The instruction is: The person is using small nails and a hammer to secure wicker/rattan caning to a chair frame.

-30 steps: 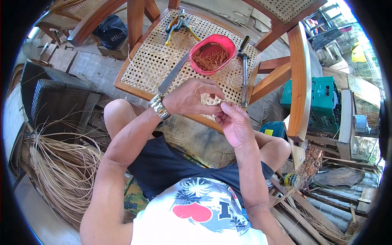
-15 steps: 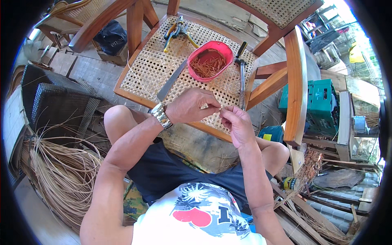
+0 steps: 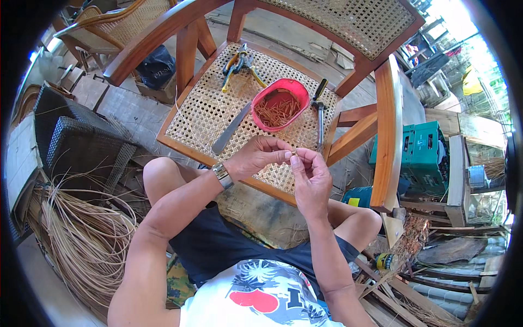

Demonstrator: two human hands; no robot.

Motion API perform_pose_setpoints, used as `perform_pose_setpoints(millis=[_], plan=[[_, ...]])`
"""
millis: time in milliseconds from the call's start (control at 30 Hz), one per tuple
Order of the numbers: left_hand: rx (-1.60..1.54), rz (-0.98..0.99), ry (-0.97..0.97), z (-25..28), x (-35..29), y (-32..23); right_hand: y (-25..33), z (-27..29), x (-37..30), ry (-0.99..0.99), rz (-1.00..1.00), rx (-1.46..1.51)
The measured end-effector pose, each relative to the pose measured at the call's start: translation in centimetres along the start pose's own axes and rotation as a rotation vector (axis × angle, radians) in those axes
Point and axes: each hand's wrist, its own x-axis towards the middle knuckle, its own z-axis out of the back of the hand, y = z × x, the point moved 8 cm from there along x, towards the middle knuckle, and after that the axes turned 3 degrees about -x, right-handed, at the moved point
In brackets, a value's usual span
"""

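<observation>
My left hand, with a metal-banded watch on its wrist, and my right hand meet fingertip to fingertip above the front of a woven cane chair seat. Both pinch a tiny pale piece whose kind is too small to make out. Just beyond them on the seat is a pink oval tub holding thin reddish-brown sticks. Left of the tub lies a long flat metal blade. Yellow-and-black handled pliers rest farther back. A metal-shafted tool and a black handle lie to the right.
Wooden armrests and a cane backrest frame the seat. At left are a big bundle of rattan strands and a dark mesh-sided box. Green crates stand at right, near scrap wood.
The view has shifted, so the chair and tub sit lower in the picture. My right hand has turned, thumb up, and both hands remain together at the small piece.
</observation>
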Motion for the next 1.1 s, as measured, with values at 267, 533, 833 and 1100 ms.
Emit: perform_pose_setpoints(millis=[267, 533, 833, 1100], plan=[[-0.024, 0.006, 0.003, 0.3, -0.3, 0.3, 1.1, 0.0, 0.2, -0.042, 0.051, -0.119], [0.445, 0.01, -0.003, 0.8, -0.1, -0.7, -0.3, 0.7, 0.7, 0.042, 0.071, -0.29], [0.974, 0.018, 0.119, 2.0, -1.6, -1.7, -4.8, 0.0, -1.3, 0.154, 0.065, -0.293], [1.461, 0.079, 0.253, 3.3, -2.9, 1.0, -7.4, -2.0, -3.6, 0.259, 0.149, -0.445]])
